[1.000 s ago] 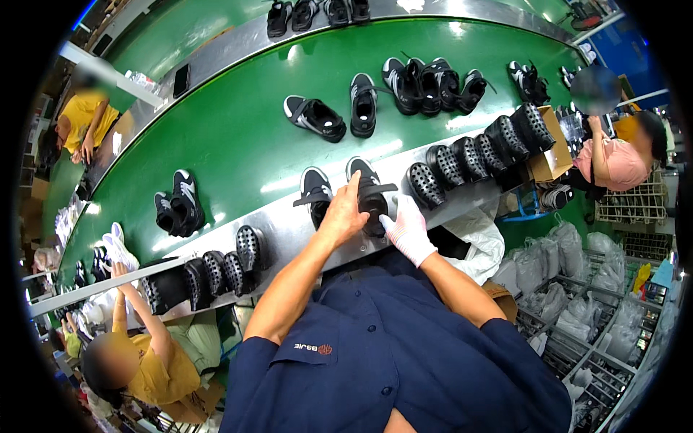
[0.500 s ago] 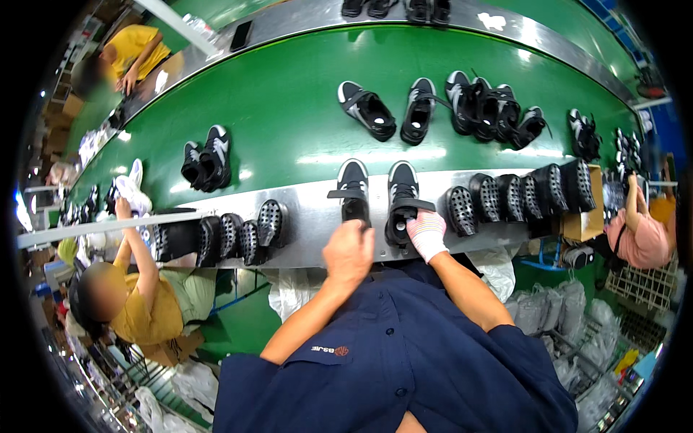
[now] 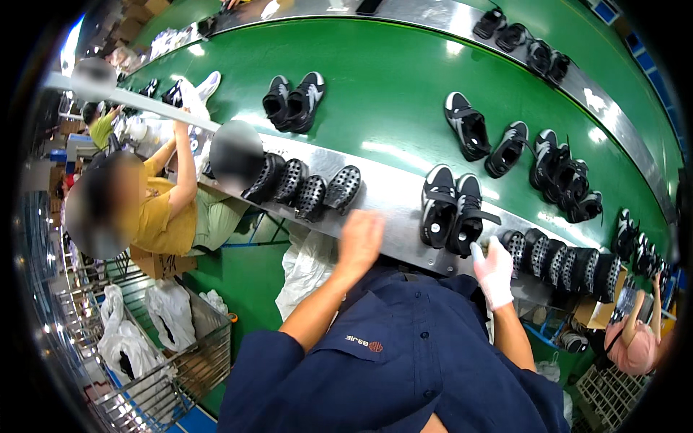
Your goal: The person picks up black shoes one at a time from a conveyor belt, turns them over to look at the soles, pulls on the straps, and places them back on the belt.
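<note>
Remotely, I couldn't tell how the bare left hand (image 3: 362, 242) closed; the white-gloved right hand (image 3: 494, 274), fingers narrowly parted, was beside two black-and-grey strapped shoes (image 3: 439, 200) near the metal counter (image 3: 397, 209)'s front edge.

Navy work shirt (image 3: 390, 361) with short sleeves; one hand gloved, the other bare.

The shirt is a plain dark blue, fastened by a row of small dark round buttons (image 3: 424, 335) down a stitched front placket (image 3: 426, 364); on the wearer's left chest sits a pocket flap (image 3: 345, 349) bearing pale lettering (image 3: 354, 340) beside a small reddish round emblem (image 3: 375, 346); the left sleeve (image 3: 267, 361) and right sleeve (image 3: 540, 393) are loose and match the body, leaving both forearms uncovered; the neck is open; the right hand (image 3: 494, 274) wears a thin, whitish, close-fitting glove (image 3: 497, 289) ending at the wrist; the left hand (image 3: 363, 242), blurred, is ungloved.
</note>
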A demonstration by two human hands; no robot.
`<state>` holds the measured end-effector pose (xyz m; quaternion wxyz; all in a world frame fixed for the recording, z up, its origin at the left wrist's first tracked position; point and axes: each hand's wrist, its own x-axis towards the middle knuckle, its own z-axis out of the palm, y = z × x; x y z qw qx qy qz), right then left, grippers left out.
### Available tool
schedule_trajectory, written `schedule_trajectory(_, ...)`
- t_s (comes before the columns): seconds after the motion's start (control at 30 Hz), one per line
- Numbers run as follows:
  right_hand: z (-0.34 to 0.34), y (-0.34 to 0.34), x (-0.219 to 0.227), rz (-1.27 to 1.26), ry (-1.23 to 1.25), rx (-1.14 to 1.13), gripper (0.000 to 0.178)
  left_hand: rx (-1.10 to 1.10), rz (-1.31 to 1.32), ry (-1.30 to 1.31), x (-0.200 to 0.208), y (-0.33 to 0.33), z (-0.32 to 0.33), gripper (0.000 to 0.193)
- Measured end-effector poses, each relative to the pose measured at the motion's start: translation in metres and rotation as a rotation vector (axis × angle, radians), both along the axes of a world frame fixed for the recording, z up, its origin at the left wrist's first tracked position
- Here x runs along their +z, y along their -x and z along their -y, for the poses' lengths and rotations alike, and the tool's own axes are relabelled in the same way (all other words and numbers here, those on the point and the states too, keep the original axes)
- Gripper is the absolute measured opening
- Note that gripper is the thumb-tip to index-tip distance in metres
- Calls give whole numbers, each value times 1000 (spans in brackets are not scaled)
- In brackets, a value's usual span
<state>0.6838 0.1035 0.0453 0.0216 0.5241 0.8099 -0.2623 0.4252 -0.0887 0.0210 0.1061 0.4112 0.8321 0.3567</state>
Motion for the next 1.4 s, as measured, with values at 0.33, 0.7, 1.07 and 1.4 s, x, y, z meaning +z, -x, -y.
schedule_trajectory(0.33, 53, 81, 28, -284, 269, 115, 25, 367, -445, 246, 6, 95, 94, 44)
schedule_trajectory(0.7, 67, 122, 67, -997, 1325, -361, 38, -177, 152, -256, 79, 21, -18, 58)
schedule_trajectory(1.07, 79, 58, 83, -18, 51, 175, 51, 20, 1015, -59, 0, -44, -96, 8)
schedule_trajectory(1.4, 32, 33, 60, 200, 115, 113, 35, -224, -15, 34, -7, -51, -125, 25)
